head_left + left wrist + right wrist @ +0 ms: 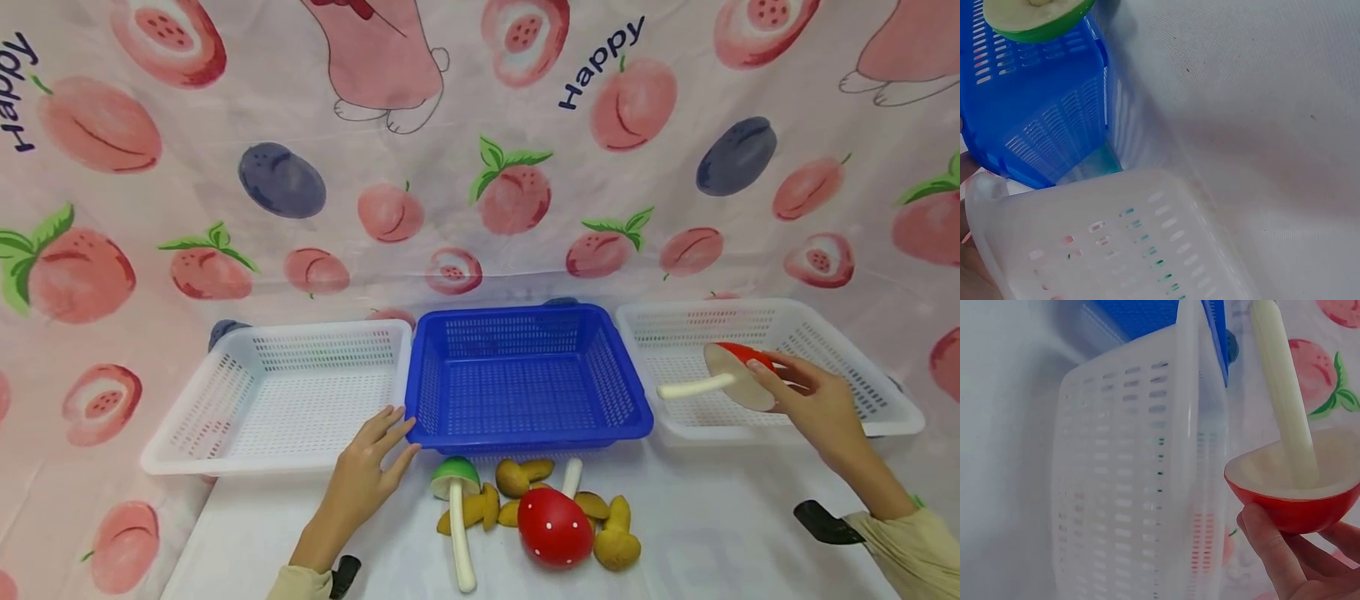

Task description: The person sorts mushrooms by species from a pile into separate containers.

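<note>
My right hand (817, 408) grips a toy mushroom (738, 379) by its red cap, above the right white basket (712, 432). Its pale stem points left in the head view and upward in the right wrist view, where fingers (1272, 550) press against the red cap (1297, 512). Nothing is held by my left hand (363, 475); its fingers are spread at the front left corner of the blue basket (525, 440), beside the left white basket (277, 463). Right of that hand lies a green-capped mushroom (456, 477) with a long white stem.
In front of the blue basket lie a red mushroom with white dots (555, 527) and several small brown mushrooms (617, 546). The three baskets stand in a row on a white tabletop (697, 533). Behind them hangs a pink fruit-print cloth (450, 167).
</note>
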### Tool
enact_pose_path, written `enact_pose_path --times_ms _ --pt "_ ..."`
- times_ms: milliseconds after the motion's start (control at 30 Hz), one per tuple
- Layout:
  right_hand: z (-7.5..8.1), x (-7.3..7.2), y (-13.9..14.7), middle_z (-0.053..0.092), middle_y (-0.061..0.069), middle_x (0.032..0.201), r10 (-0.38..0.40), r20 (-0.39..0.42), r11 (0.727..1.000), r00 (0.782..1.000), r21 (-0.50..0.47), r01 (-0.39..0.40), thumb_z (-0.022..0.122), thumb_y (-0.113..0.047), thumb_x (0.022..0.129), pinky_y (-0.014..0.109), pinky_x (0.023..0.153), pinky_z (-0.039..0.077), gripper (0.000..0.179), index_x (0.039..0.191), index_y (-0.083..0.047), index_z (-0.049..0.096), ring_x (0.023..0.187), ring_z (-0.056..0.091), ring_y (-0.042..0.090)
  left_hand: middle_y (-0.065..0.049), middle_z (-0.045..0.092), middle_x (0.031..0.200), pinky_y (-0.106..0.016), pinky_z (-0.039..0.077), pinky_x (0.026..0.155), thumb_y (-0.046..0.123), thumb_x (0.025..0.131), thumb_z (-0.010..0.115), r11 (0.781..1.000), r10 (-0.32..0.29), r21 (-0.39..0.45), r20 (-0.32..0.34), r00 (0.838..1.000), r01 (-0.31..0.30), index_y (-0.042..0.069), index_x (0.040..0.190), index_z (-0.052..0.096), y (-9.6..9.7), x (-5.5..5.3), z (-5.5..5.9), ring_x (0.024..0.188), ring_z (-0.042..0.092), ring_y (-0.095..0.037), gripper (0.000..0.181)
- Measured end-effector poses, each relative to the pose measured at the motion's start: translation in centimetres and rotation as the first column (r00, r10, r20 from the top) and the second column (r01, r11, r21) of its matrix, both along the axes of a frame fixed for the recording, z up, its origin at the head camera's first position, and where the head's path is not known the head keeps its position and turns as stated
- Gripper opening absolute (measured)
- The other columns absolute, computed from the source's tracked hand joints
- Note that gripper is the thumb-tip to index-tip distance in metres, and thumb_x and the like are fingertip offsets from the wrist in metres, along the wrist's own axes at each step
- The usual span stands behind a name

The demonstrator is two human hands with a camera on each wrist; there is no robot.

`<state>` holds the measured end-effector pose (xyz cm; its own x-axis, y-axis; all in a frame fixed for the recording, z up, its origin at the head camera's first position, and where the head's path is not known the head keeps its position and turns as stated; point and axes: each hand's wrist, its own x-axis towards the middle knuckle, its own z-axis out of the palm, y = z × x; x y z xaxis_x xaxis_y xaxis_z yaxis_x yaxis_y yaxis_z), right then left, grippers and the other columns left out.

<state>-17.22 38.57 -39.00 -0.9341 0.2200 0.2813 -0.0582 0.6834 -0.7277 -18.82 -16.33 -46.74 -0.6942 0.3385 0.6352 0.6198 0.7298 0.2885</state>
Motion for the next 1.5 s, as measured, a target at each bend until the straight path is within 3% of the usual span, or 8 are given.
enact_pose_path --times_ms 133,267,533,633,833,1067,1367,1500 --pt "-0.4 -0.4 0.7 0.053 0.033 0.115 0.003 0.044 1.000 0.999 0.002 -0.003 0.058 -0.033 0.094 0.016 0.053 0.051 0.059 0.133 0.010 0.045 0.068 0.051 -0.013 -0.018 0.060 0.123 -0.049 0.048 0.091 0.017 0.079 0.077 1.000 -0.005 -0.001 -0.016 1.000 0.005 0.002 0.114 0.069 -0.1 0.1 0.0 0.119 0.052 -0.036 0.038" --pt "-0.9 -0.6 1.6 0.051 0.038 0.116 -0.013 0.100 0.999 0.995 0.037 0.009 0.057 -0.036 0.094 0.018 0.052 0.050 0.062 0.133 0.010 0.044 0.068 0.049 -0.012 -0.018 0.060 0.123 -0.049 0.048 0.091 0.017 0.079 0.076 1.000 -0.017 -0.007 -0.017 1.000 0.017 0.002 0.114 0.068 -0.1 0.1 0.0 0.119 0.052 -0.036 0.038" --pt "-2.0 -1.7 2.7 0.048 0.039 0.116 -0.040 0.196 0.997 0.980 0.079 0.025 0.055 -0.044 0.093 0.021 0.052 0.051 0.071 0.130 0.014 0.042 0.065 0.063 0.019 -0.018 0.060 0.123 -0.048 0.048 0.091 0.017 0.080 0.076 1.000 -0.011 -0.009 -0.022 1.000 0.010 0.002 0.114 0.068 0.0 0.1 0.0 0.119 0.052 -0.036 0.038" --pt "-2.4 -2.2 2.9 0.049 0.041 0.112 -0.046 0.232 0.994 0.972 0.103 0.023 0.055 -0.046 0.092 0.022 0.051 0.051 0.074 0.127 0.018 0.041 0.064 0.063 0.024 -0.018 0.060 0.123 -0.049 0.048 0.091 0.016 0.079 0.076 1.000 -0.009 -0.009 -0.021 1.000 0.009 0.002 0.114 0.068 -0.1 0.2 0.0 0.119 0.052 -0.036 0.038" --pt "-2.7 -2.9 3.2 0.055 0.040 0.101 -0.043 0.283 0.976 0.958 0.218 -0.020 0.054 -0.047 0.092 0.028 0.050 0.049 0.075 0.121 0.021 0.042 0.059 0.060 0.021 -0.018 0.060 0.124 -0.048 0.048 0.091 0.018 0.081 0.075 1.000 -0.011 -0.015 -0.017 1.000 0.011 0.003 0.115 0.068 0.0 0.1 0.0 0.120 0.052 -0.035 0.038" --pt "-3.1 -3.7 3.6 0.056 0.037 0.092 -0.028 0.306 0.930 0.952 0.357 -0.088 0.059 -0.044 0.091 0.041 0.056 0.053 0.074 0.113 0.026 0.044 0.070 0.055 0.035 -0.019 0.060 0.123 -0.050 0.048 0.090 0.016 0.079 0.076 1.000 -0.019 -0.006 -0.035 0.999 0.019 0.002 0.114 0.068 -0.1 -0.1 -0.1 0.118 0.053 -0.037 0.038" --pt "-3.2 -3.8 3.9 0.057 0.031 0.079 -0.064 0.336 0.911 0.940 0.404 -0.083 0.061 -0.038 0.089 0.038 0.052 0.049 0.067 0.101 0.026 0.049 0.064 0.051 0.033 -0.018 0.061 0.123 -0.050 0.049 0.090 0.016 0.079 0.077 1.000 -0.020 -0.004 -0.035 0.999 0.020 0.002 0.114 0.068 0.0 0.0 0.1 0.118 0.053 -0.037 0.038" --pt "-2.8 -3.8 4.1 0.058 0.035 0.084 -0.036 0.328 0.906 0.944 0.409 -0.108 0.060 -0.039 0.090 0.043 0.055 0.051 0.067 0.101 0.026 0.050 0.067 0.055 0.035 -0.018 0.060 0.123 -0.049 0.048 0.090 0.017 0.080 0.076 1.000 -0.013 -0.005 -0.026 1.000 0.013 0.002 0.114 0.068 0.0 0.0 0.2 0.119 0.052 -0.036 0.038"
